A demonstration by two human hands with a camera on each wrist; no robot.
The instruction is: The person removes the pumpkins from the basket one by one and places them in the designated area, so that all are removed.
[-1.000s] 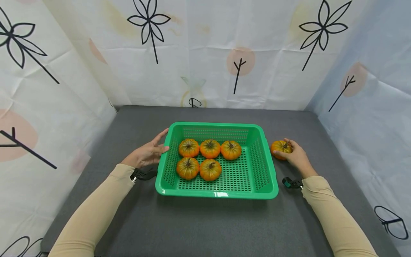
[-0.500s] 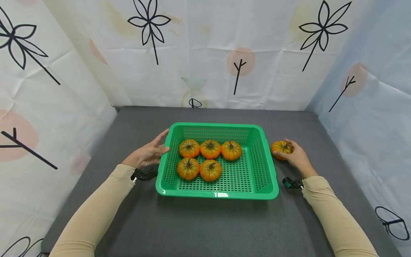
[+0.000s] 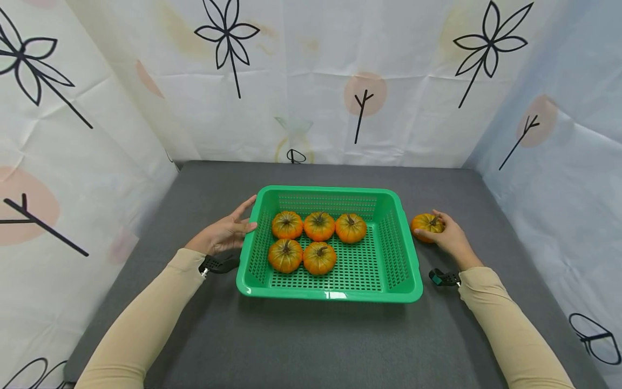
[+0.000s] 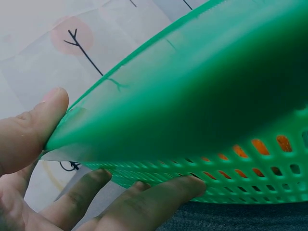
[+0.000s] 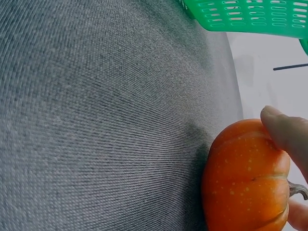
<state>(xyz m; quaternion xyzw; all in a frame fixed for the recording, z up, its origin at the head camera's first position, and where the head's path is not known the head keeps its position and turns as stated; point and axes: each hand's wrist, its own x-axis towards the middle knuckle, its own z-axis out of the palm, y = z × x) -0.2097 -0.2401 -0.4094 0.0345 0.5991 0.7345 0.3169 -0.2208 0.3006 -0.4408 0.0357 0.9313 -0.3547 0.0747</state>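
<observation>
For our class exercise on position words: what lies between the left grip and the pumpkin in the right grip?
The basket, with five pumpkins inside, then a narrow strip of bare table; the head view shows this.

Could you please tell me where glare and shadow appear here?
Head view: soft shadow on the grey table, white glint on the near rim of the green basket; left wrist: pale sheen on its rim; right wrist: dark shadow beside the pumpkin.

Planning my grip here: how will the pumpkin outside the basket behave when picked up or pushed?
The pumpkin probably won't squash: its rind looks taut. Its rounded sides suggest it might rock if nudged. The thin stem may snap if used as a handle.
</observation>
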